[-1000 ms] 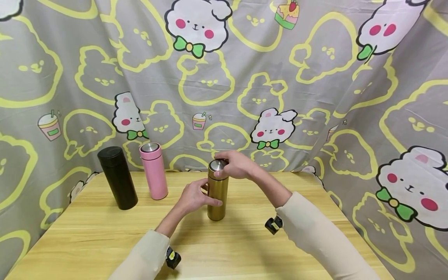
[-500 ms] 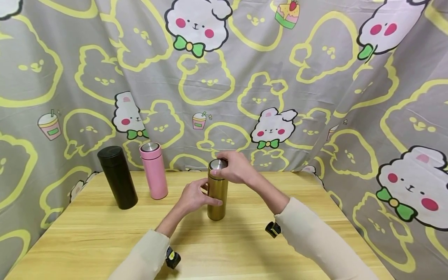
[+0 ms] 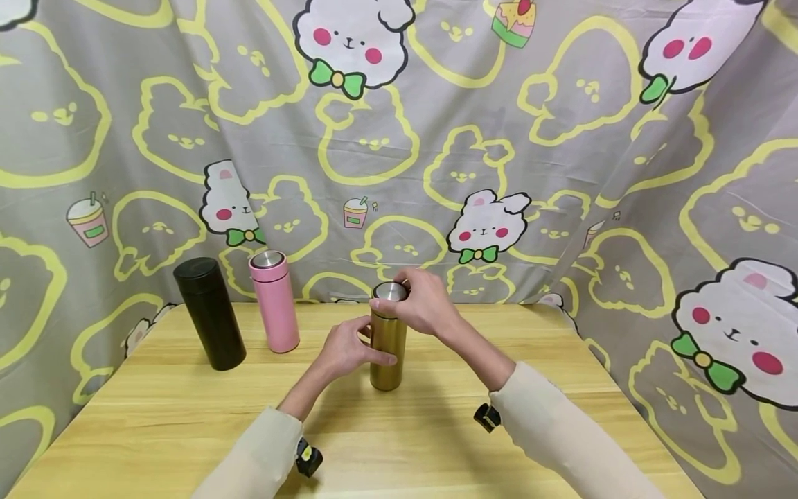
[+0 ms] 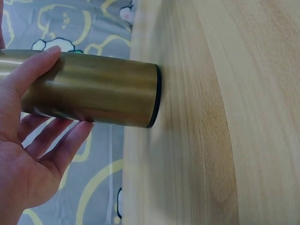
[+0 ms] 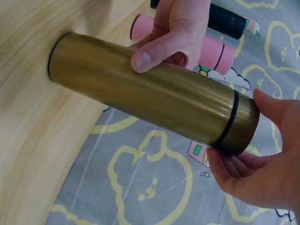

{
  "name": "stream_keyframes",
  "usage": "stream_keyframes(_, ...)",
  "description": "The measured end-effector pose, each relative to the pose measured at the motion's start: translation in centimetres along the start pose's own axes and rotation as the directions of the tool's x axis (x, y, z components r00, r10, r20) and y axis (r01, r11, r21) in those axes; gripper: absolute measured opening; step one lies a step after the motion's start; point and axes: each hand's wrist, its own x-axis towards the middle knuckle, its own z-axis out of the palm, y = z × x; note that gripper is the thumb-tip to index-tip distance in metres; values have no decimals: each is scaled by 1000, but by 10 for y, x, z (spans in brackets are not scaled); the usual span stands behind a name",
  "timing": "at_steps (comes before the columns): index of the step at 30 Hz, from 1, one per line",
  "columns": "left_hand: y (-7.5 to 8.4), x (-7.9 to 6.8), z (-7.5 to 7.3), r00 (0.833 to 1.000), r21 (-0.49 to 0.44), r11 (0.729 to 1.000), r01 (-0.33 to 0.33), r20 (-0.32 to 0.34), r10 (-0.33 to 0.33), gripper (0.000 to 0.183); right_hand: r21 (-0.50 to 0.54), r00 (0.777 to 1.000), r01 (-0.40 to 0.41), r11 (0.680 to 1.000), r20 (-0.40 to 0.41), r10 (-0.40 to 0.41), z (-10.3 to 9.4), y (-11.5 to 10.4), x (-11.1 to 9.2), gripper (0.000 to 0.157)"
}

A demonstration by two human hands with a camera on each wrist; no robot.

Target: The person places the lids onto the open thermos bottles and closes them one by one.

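A gold thermos [image 3: 388, 346] stands upright on the wooden table, its lid topped by a silver disc [image 3: 391, 291]. My left hand [image 3: 349, 348] grips the body around the middle, thumb across the front and fingers behind. At the top, my right hand [image 3: 426, 301] holds the lid [image 5: 245, 123] between thumb and fingers. In the right wrist view a dark ring separates lid from body. The left wrist view shows the dark base rim [image 4: 155, 96] of the thermos at the tabletop.
To the left stand a black thermos [image 3: 210, 315] and a pink thermos [image 3: 275, 305], both upright. A grey curtain [image 3: 386, 125] with cartoon prints hangs right behind the far edge of the wooden table [image 3: 399, 443].
My right hand has turned around the lid, its thumb swinging left across the front and its wrist lowering slightly. The left hand and the gold thermos body stay in place.
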Motion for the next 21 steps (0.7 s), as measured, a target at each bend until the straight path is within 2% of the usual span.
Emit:
stream_keyframes(4,-1,0,0,1000,2,1000,1,8,-1,70,16,999,-8,1000,43,7,-2,0,1,55)
stream_keyframes(7,-1,0,0,1000,6,1000,-4,12,4,70,19,994,-21,1000,105,19,-6,0,3,58)
stream_keyframes(14,-1,1,-1,1000,4,1000,8,13,-8,71,89,957,-93,992,283,64,-20,-4,8,81)
stream_keyframes(17,0,2,-1,1000,-1,1000,12,15,-12,71,143,942,-92,985,332,40,-25,-5,11,77)
stream_keyframes(21,0,2,-1,1000,-4,1000,16,16,-15,70,144,931,-59,988,365,2,-27,-5,15,71)
